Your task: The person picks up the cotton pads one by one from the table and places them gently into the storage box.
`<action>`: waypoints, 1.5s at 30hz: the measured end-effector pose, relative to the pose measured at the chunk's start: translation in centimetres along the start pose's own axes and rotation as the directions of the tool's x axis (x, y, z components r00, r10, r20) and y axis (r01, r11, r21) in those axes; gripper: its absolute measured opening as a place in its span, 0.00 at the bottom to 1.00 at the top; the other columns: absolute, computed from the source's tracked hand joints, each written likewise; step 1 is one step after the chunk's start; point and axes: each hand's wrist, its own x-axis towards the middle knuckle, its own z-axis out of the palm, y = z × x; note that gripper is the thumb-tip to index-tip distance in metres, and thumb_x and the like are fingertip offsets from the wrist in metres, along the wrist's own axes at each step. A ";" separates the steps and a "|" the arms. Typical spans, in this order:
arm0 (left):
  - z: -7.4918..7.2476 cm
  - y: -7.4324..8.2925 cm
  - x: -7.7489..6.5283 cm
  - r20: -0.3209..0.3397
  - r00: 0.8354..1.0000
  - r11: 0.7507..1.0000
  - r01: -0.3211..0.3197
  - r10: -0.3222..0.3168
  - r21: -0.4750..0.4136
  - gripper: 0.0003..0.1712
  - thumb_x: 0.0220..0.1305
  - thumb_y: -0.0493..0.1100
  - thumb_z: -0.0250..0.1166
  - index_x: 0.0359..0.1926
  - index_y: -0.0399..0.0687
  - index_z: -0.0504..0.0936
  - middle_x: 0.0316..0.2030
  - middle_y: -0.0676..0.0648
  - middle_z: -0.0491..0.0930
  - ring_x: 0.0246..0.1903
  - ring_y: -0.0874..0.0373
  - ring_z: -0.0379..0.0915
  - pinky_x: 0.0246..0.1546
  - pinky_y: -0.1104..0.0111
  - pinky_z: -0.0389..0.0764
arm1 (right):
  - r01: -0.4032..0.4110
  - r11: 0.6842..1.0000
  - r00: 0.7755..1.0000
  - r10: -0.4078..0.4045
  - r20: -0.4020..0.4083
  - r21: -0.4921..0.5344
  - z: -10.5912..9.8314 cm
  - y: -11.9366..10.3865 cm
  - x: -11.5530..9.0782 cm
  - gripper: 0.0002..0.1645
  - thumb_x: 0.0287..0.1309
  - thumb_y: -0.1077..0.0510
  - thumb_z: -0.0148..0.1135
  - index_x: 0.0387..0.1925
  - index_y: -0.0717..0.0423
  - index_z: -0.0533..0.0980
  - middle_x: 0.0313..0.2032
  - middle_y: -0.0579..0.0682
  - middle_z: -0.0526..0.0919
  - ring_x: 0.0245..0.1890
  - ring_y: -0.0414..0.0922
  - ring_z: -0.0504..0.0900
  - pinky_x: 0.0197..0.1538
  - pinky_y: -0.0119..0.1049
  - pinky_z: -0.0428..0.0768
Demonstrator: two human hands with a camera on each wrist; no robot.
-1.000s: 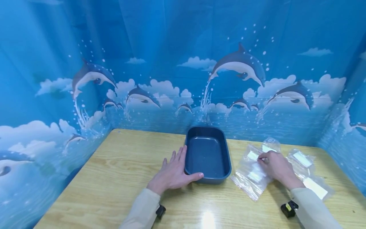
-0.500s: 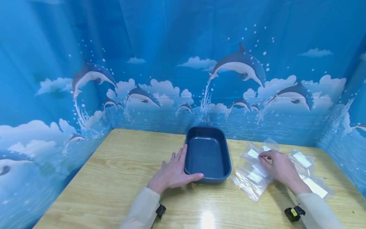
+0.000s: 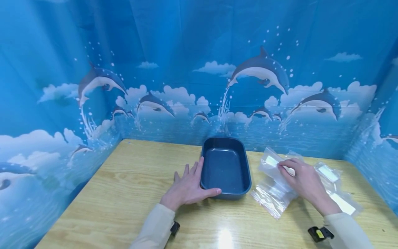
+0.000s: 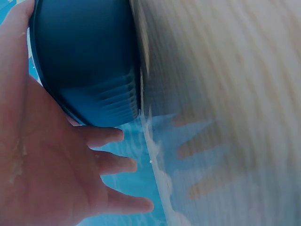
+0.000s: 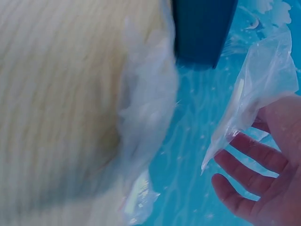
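Note:
A dark blue rectangular bin [image 3: 224,169] stands on the table. My left hand [image 3: 188,188] rests against its near left corner, fingers spread along the left side and thumb over the front rim; the left wrist view shows the straight fingers [image 4: 124,202] beside the bin's wall [image 4: 89,61]. To the right of the bin, my right hand [image 3: 303,180] pinches a clear plastic bag [image 3: 269,162] with a white label. In the right wrist view this bag [image 5: 268,70] hangs lifted off the table, between thumb and fingers; the thumb is partly hidden.
Below the held bag lies another clear bag [image 3: 270,199] with a shiny edge. More labelled bags [image 3: 328,173] lie right of and behind my right hand. The wooden table [image 3: 124,193] meets a blue dolphin curtain [image 3: 186,69] at the back.
My right hand has raised the pinched bag off the pile and shifted it slightly left, toward the bin. My left hand and the bin have stayed in place.

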 end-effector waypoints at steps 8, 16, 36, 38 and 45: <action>0.1 0.0 0.1 -0.004 1.000 1.000 0.008 -0.008 0.012 0.74 0.49 0.89 0.57 0.84 0.60 0.35 0.82 0.42 0.49 0.79 0.30 0.42 0.72 0.26 0.48 | 0.098 0.995 0.993 -0.098 -0.069 0.010 0.3 -2.1 1.0 0.10 0.47 0.66 0.76 0.35 0.55 0.88 0.36 0.55 0.90 0.32 0.55 0.87 0.29 0.46 0.82; 0.0 0.0 0.1 0.000 1.000 1.000 0.009 -0.009 0.023 0.74 0.48 0.89 0.56 0.83 0.60 0.35 0.82 0.42 0.49 0.79 0.30 0.42 0.72 0.26 0.48 | 0.125 0.991 0.990 -0.123 -0.069 0.038 1.0 -3.7 1.8 0.09 0.50 0.68 0.75 0.35 0.56 0.88 0.37 0.55 0.90 0.33 0.54 0.88 0.33 0.50 0.85; 0.0 0.2 0.1 0.015 1.000 0.999 0.026 -0.027 0.021 0.72 0.51 0.87 0.57 0.83 0.59 0.34 0.82 0.41 0.48 0.79 0.30 0.41 0.72 0.27 0.46 | 0.178 0.979 0.984 -0.175 -0.039 0.104 3.9 -7.1 3.0 0.07 0.55 0.65 0.74 0.36 0.52 0.88 0.37 0.49 0.89 0.35 0.48 0.88 0.34 0.43 0.86; -0.1 0.2 0.1 0.014 0.999 0.999 0.029 -0.029 0.029 0.72 0.51 0.87 0.57 0.83 0.59 0.34 0.82 0.40 0.47 0.79 0.30 0.41 0.72 0.27 0.47 | 0.192 0.977 0.981 -0.190 -0.033 0.096 4.2 -7.3 3.1 0.07 0.54 0.65 0.75 0.35 0.52 0.88 0.36 0.49 0.89 0.34 0.47 0.88 0.34 0.42 0.87; -0.1 0.3 0.0 0.003 1.000 0.995 0.028 -0.028 0.098 0.73 0.49 0.90 0.52 0.84 0.59 0.35 0.82 0.39 0.45 0.80 0.30 0.40 0.71 0.25 0.47 | 0.228 0.973 0.974 -0.227 -0.012 0.046 5.1 -7.9 3.5 0.06 0.53 0.63 0.77 0.34 0.52 0.88 0.35 0.49 0.89 0.33 0.47 0.87 0.36 0.42 0.88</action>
